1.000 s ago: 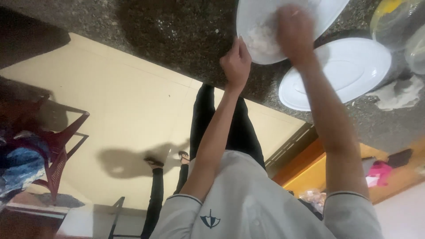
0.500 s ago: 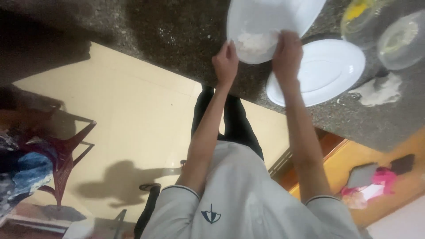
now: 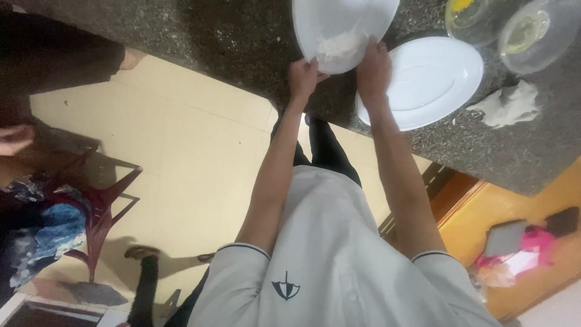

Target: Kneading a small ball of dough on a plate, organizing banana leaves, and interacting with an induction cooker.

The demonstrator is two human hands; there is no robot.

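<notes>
You are gripping the white bowl (image 3: 342, 27) at its near rim with left hand (image 3: 304, 79) and right hand (image 3: 373, 68), dough lump (image 3: 339, 45) inside; overhanging the counter edge (image 3: 242, 66), it could tip off.

I'm gripping a white bowl (image 3: 339, 27) holding a pale, whitish lump (image 3: 340, 45). It is sitting on a dark grey countertop (image 3: 212, 42) speckled with lighter flecks. Near the countertop's edge a plain white plate (image 3: 436, 85) is lying; towards its corner a crumpled white cloth (image 3: 507, 106) is resting. Two clear glass bowls (image 3: 531, 33) are showing what may be yellowish contents. I'm wearing a white shirt (image 3: 339, 272) with dark trim.
</notes>
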